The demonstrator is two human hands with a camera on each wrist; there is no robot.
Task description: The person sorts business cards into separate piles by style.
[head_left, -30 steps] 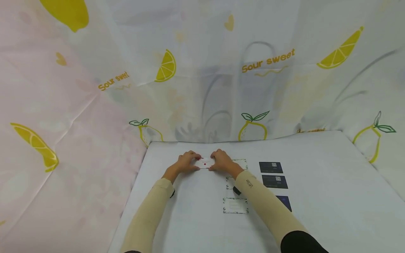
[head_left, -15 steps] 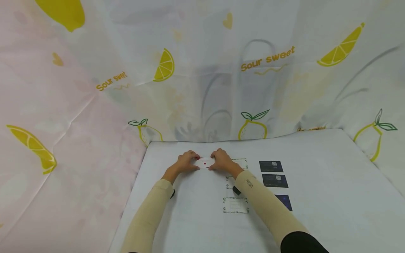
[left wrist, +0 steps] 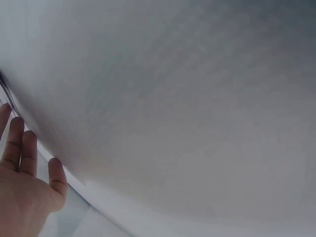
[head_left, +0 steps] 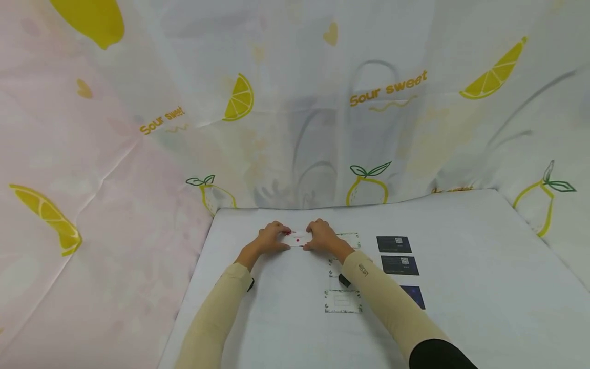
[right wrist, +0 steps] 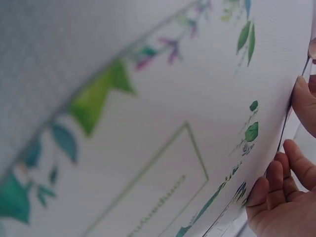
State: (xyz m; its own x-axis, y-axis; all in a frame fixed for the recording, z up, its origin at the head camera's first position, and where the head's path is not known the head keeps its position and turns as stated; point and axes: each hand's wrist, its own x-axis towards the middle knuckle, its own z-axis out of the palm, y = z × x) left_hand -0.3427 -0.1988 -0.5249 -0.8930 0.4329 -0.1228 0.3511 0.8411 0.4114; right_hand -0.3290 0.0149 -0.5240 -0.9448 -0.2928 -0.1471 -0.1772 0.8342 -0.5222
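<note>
- Head view: both hands meet at the far left part of the white table (head_left: 461, 287). The left hand (head_left: 269, 238) and the right hand (head_left: 322, 237) each hold one short end of a small white card with red marks (head_left: 297, 239), fingers curled over its edges, so the card lies flat between them on the cloth.
- Right of it stand a column of leaf-bordered cards (head_left: 342, 301) and a column of dark cards (head_left: 400, 265), well apart from the hands.
- Left wrist view: the left hand (left wrist: 22, 190) shows its fingers fairly straight and close together against the white surface; the card itself is hardly visible here.
- Right wrist view: a leaf-bordered card (right wrist: 163, 138) fills the frame, very near the lens; the right hand's fingers (right wrist: 279, 185) are bent at the edge.
- To square the card well, I judge light, even pressure from both ends is best, edges parallel to the neighbouring column.
</note>
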